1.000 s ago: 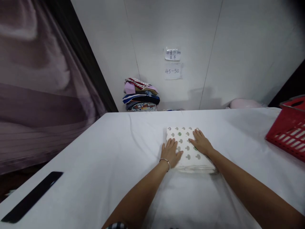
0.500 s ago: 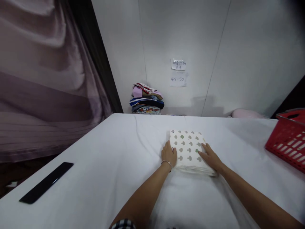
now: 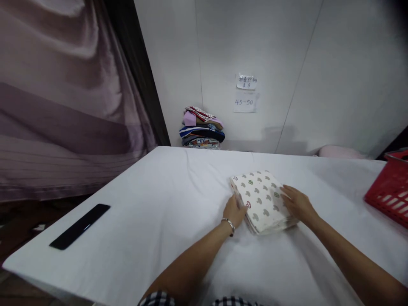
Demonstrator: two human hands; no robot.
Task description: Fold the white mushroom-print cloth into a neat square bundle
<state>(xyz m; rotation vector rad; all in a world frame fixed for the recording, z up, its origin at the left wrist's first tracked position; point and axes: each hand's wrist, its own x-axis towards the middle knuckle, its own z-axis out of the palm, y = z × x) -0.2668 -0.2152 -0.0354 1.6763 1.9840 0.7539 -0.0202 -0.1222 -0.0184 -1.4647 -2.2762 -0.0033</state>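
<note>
A folded white cloth (image 3: 259, 197) printed with grey, green and red mushrooms forms a thick square bundle on the white-covered table, turned at a slant. My left hand (image 3: 235, 211) grips its left edge, thumb on top and fingers along the side; a silver bracelet circles that wrist. At the right edge, my right hand (image 3: 297, 203) holds the bundle with its fingers over the print. The right thumb is hard to make out.
A black flat strip (image 3: 80, 226) lies on the white table (image 3: 134, 191) at left. A red plastic basket (image 3: 387, 191) stands at right. Beyond the far edge is a pile of folded fabrics (image 3: 202, 129) against the wall, below paper signs (image 3: 245, 102). A mauve curtain (image 3: 63, 106) hangs at left.
The folded cloth has turned from nearly square-on to a slant. My left hand has shifted from lying along its edge to gripping its side. The camera view has shifted slightly.
</note>
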